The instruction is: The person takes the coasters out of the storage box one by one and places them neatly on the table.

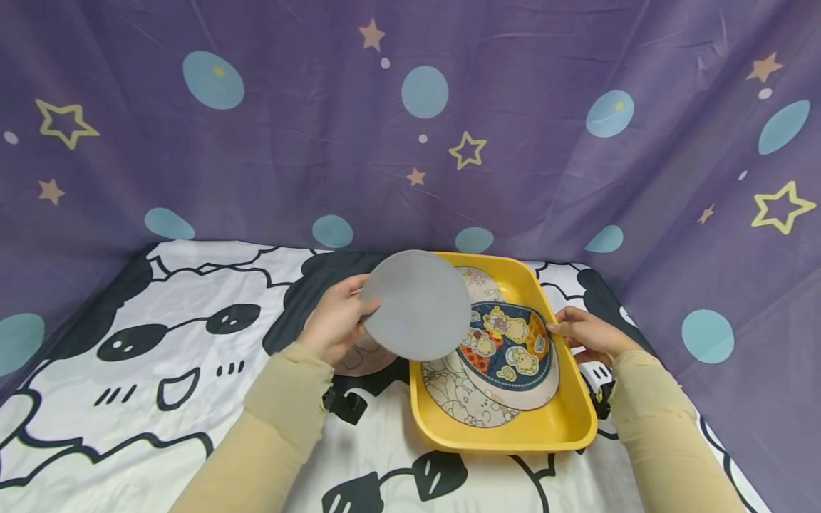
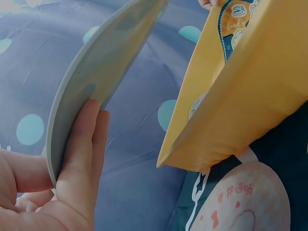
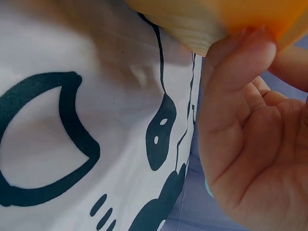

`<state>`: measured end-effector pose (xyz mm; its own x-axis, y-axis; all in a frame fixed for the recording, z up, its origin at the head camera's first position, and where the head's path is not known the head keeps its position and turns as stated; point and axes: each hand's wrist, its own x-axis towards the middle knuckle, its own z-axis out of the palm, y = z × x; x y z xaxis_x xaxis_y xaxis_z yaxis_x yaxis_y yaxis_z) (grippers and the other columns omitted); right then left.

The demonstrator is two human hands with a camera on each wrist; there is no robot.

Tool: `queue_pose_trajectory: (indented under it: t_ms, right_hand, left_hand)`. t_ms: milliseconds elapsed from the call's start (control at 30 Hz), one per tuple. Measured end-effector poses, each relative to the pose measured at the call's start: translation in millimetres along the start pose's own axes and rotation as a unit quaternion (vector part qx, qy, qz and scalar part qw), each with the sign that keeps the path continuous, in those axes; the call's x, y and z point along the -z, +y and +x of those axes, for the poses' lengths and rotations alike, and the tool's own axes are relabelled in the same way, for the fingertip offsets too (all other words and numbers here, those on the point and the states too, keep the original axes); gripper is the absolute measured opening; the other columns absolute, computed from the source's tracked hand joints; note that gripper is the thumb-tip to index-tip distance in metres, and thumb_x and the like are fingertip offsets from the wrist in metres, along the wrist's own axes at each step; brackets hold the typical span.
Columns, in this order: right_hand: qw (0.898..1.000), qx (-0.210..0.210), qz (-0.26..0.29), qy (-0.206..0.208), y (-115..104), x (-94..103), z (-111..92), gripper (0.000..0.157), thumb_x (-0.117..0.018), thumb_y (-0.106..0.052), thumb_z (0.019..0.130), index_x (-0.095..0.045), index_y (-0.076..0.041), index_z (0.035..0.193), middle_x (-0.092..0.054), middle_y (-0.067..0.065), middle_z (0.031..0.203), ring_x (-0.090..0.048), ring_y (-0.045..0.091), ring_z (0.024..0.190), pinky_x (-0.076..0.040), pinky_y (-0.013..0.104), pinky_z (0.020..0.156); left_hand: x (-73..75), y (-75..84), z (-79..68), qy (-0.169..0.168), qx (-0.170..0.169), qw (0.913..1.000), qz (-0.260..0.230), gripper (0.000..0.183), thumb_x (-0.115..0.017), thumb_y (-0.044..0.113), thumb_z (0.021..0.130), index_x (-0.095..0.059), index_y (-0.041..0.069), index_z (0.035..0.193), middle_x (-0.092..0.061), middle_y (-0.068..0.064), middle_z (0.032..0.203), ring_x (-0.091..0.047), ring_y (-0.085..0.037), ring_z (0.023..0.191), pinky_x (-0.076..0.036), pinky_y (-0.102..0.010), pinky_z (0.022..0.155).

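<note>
My left hand [image 1: 336, 317] pinches a thin round mat [image 1: 420, 306] by its left edge, thumb over the plain grey face and fingers beneath. That mat is held up over the left side of a yellow plastic tub [image 1: 500, 443]. Inside the tub lie several round mats, overlapping; on top is a dark blue one [image 1: 535, 370] with cartoon bears, above a pale line-drawn one [image 1: 474, 410]. My right hand [image 1: 590, 333] grips the tub's right rim beside the blue mat. In the right wrist view, the right thumb [image 3: 250, 57] presses the tub wall.
A pinkish round mat [image 2: 240, 202] with red marks lies on the cloth left of the tub, partly hidden by the left hand in the head view. The white cloth [image 1: 192, 299] has black cartoon prints. A purple curtain [image 1: 308, 128] hangs behind.
</note>
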<state>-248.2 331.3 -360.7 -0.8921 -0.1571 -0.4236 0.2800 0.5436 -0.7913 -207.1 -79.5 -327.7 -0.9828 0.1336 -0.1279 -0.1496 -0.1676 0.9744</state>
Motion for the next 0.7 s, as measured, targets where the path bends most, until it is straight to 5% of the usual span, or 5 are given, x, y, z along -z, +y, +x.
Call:
queue_pose_trajectory:
  t_ms: [300,567,700]
  right_hand:
    - [1.0,-0.005,0.002,0.001,-0.1,0.0,0.4,0.026,-0.055,-0.025,0.1,-0.044,-0.005,0.113,-0.063,0.004,0.093,-0.065,0.014,0.077,-0.06,0.032,0.066]
    - [1.0,-0.004,-0.002,0.007,-0.6,-0.7,-0.6,0.025,-0.055,-0.025,0.1,-0.044,-0.005,0.111,-0.063,0.005,0.093,-0.066,0.014,0.076,-0.061,0.033,0.066]
    - [1.0,-0.003,-0.001,0.006,-0.6,-1.5,-0.9,0.024,-0.055,-0.025,0.101,-0.044,-0.005,0.111,-0.063,0.005,0.093,-0.066,0.014,0.077,-0.061,0.034,0.066]
  left_hand:
    - [16.2,-7.9,-4.9,0.009,0.01,0.9998,-0.017,0.051,-0.045,-0.001,0.101,-0.036,0.004,0.151,-0.046,-0.015,0.148,-0.065,-0.003,0.089,-0.054,-0.019,0.074]
    - [25.1,-10.4,-4.9,0.032,0.011,0.9989,-0.031,0.051,-0.048,-0.002,0.099,-0.038,0.001,0.149,-0.057,-0.006,0.124,-0.065,-0.003,0.086,-0.054,-0.018,0.074]
    - [29.3,-11.2,-5.6,0.041,0.011,0.9986,-0.033,0.051,-0.047,-0.001,0.1,-0.037,0.002,0.15,-0.054,-0.008,0.128,-0.065,-0.003,0.088,-0.054,-0.017,0.076]
